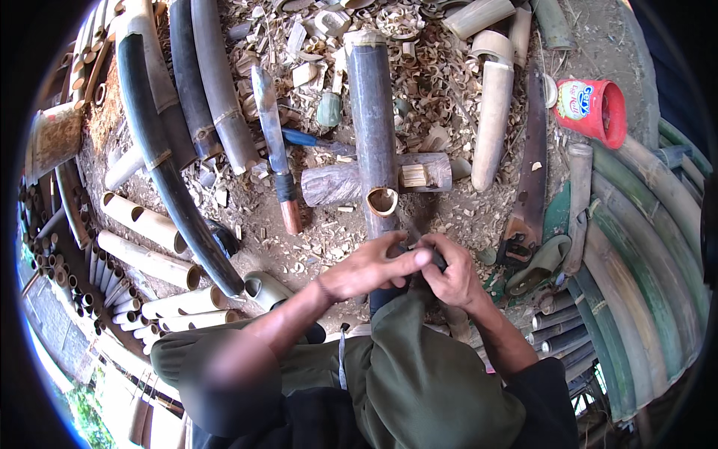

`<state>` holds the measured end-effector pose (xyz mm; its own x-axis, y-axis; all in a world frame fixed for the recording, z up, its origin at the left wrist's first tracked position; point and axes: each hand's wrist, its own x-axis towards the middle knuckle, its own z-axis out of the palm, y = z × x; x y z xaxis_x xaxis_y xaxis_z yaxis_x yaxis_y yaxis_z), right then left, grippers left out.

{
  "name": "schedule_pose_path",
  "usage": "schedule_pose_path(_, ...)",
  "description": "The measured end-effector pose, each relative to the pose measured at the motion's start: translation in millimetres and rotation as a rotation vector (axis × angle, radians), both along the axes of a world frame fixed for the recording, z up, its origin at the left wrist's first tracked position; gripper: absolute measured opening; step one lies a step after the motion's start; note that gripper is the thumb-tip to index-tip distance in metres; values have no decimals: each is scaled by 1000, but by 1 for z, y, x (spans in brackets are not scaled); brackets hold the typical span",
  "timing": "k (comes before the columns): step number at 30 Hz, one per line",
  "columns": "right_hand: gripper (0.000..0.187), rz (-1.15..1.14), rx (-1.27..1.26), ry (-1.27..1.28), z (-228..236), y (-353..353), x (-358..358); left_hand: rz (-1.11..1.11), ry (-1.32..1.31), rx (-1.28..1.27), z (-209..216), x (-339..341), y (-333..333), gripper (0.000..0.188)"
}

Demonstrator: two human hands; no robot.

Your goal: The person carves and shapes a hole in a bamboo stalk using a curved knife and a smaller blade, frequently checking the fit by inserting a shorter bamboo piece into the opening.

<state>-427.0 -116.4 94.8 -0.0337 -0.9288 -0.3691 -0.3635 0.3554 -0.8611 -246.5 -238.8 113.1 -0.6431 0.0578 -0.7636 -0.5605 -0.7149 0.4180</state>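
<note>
Over my lap, just past the near end of a bamboo tube, my two hands meet. My left hand has its thumb stretched toward the right hand and its fingers curled; what they hold, if anything, is hidden. Closed fingers of my right hand wrap a small dark thing, mostly covered and blurred. The grey-brown tube rests across a short log and has an oval cut opening near its close end. Left of it lies a large knife with a wooden grip.
Bamboo shavings cover the ground ahead. A blue-handled tool lies behind the log. To the right are a pale bamboo piece, a long saw, a red plastic tub and green bamboo poles. Long dark poles and cut tubes lie left.
</note>
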Motion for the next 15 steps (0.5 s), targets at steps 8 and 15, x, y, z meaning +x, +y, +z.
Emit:
schedule_pose_path(8,33,326,319,270,-6,-50,-22,453,-267,-324,-55,-54,31,41)
schedule_pose_path(15,7,967,233,408,33,-150,-10,1276,57,509,-41,-40,28,26)
